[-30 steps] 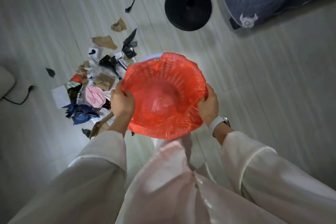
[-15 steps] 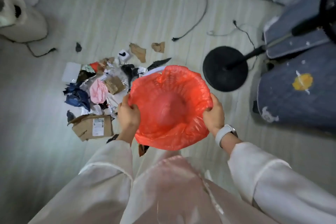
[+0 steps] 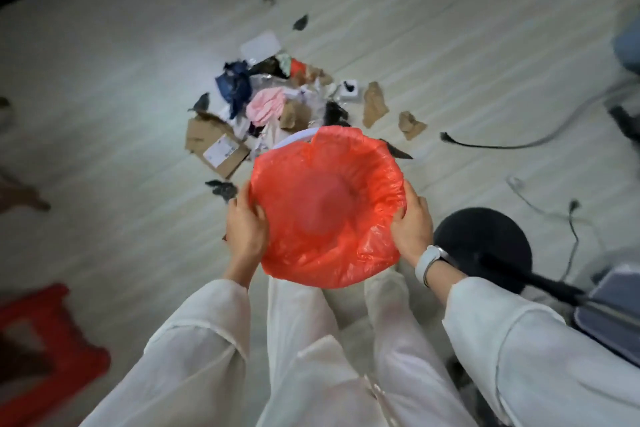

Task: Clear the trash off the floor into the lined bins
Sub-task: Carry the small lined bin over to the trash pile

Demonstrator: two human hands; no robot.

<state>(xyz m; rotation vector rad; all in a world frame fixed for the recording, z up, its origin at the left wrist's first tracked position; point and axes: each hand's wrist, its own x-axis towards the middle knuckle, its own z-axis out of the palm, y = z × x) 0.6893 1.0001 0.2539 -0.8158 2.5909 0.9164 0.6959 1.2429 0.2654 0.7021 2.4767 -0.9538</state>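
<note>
The trash pile lies on the pale plank floor, beyond the far rim of the held bin and slightly to its left. The bin, lined with a red plastic bag, is held in front of the person, mouth up, between both hands. The left hand grips the left rim, thumb over the edge inside the liner, fingers curled under the outside. The right hand grips the right rim likewise, thumb on the bag; a pale wristband sits on that wrist. The liner interior shows no contents. A torn cardboard box lies just beyond the left hand; loose brown paper scraps lie beyond the right-hand side of the rim. A black round stand base sits just right of the right wrist. A red stool stands well left of the left sleeve.
</note>
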